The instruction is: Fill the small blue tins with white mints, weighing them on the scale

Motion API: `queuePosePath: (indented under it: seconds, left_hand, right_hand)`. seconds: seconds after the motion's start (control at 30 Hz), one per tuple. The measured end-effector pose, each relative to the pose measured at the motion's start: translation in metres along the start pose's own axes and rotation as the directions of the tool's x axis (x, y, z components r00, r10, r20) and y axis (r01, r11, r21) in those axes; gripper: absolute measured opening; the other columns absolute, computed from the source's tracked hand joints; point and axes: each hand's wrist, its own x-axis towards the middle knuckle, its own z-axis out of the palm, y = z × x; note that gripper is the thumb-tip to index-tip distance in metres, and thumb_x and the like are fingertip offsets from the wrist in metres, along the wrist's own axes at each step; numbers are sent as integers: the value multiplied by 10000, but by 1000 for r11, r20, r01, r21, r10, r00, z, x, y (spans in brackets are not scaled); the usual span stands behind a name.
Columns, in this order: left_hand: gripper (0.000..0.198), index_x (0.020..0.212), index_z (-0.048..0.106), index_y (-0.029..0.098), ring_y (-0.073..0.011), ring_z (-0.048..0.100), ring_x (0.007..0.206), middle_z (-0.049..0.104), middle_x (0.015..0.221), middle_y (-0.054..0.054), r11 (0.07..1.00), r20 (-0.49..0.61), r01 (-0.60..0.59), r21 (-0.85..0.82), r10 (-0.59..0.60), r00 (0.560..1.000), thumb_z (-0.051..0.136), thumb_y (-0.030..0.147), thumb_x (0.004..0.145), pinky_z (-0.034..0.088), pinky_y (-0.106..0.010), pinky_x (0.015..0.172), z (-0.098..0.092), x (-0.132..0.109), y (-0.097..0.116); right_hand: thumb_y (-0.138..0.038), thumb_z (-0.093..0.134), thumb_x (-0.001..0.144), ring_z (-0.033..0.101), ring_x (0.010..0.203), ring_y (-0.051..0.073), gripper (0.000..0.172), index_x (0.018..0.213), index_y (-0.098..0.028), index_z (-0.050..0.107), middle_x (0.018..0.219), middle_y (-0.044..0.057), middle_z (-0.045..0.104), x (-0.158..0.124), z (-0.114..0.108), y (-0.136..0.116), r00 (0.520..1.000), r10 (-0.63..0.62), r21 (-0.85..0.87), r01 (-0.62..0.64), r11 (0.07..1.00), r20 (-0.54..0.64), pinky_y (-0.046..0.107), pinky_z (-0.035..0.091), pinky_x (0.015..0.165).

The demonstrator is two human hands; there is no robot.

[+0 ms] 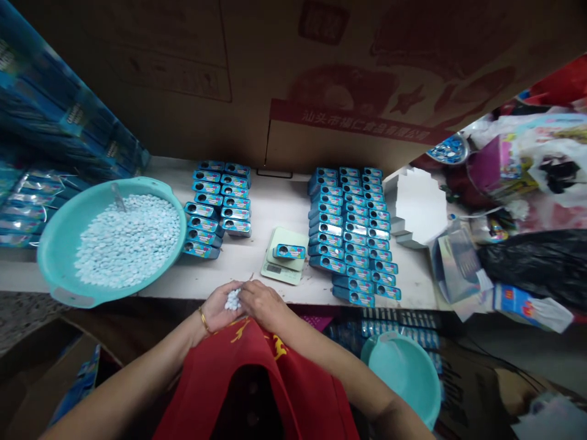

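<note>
My left hand [219, 308] is cupped palm up at the table's front edge, holding a small heap of pale candies [233, 300]. Fingers bent, my right hand [262, 302] reaches into that heap from the right; its fingertips are closed, and what they pinch is hidden. Just beyond my hands stands a pale green kitchen scale [276, 274] with one blue tin [290, 251] lying on it. To the left, a turquoise basin [55, 256] holds a large mass of the same pale candies [131, 244], with a clear scoop [118, 197] stuck in it.
Blue tins stand in rows left [202, 223] and right [351, 232] of the scale. A big cardboard box [206, 79] walls off the back. White trays [419, 205] are stacked at right, near plastic bags [541, 263]. Below the table is another turquoise basin [406, 373].
</note>
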Motion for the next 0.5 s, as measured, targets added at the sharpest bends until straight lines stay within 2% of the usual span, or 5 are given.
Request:
queuePosePath:
  seconds: [0.07, 0.13, 0.23, 0.33, 0.5]
  left_hand:
    - [129, 718, 551, 89, -127, 577, 555, 589, 611, -53, 1000, -10, -1, -4, 1, 1000, 438, 133, 761, 483, -239, 530, 0, -3, 1]
    - [124, 723, 547, 100, -122, 567, 554, 580, 634, -58, 999, -16, -32, 1, 32, 999, 432, 131, 761, 456, -206, 458, 0, -12, 9]
    - [129, 750, 540, 122, -109, 544, 556, 565, 684, -66, 968, 4, -250, 4, 250, 968, 412, 125, 765, 405, -168, 384, 1, -37, 43]
    - [130, 790, 528, 142, -99, 531, 598, 547, 692, -46, 844, -13, -536, -27, 536, 844, 401, 123, 772, 407, -156, 396, -6, -66, 97]
    - [111, 771, 507, 137, -46, 499, 527, 538, 586, 10, 640, -253, -746, 187, 765, 592, 405, 94, 784, 322, -100, 371, -39, -79, 167]
  right_hand:
    - [-199, 418, 823, 480, 868, 151, 175, 950, -188, 538, 950, 42, 553, -10, -4, 4, 994, -30, 105, 41, 994, -106, 267, 423, 742]
    - [-197, 429, 817, 484, 920, 147, 214, 1009, -204, 521, 983, 41, 554, -26, -9, 14, 951, 102, 234, -33, 972, -291, 281, 409, 800]
    - [-207, 446, 798, 516, 879, 147, 265, 1060, -203, 489, 986, 61, 542, -50, -14, 43, 722, 515, 465, -297, 834, -462, 299, 433, 769]
    - [-235, 501, 750, 516, 930, 162, 402, 1139, -197, 405, 1086, 93, 494, -57, -13, 76, 555, 721, 670, -350, 654, -414, 315, 444, 770]
    - [-223, 561, 653, 415, 1100, 181, 581, 1183, -200, 325, 1236, 115, 380, -35, -6, 107, 538, 766, 794, -262, 549, -352, 335, 386, 866]
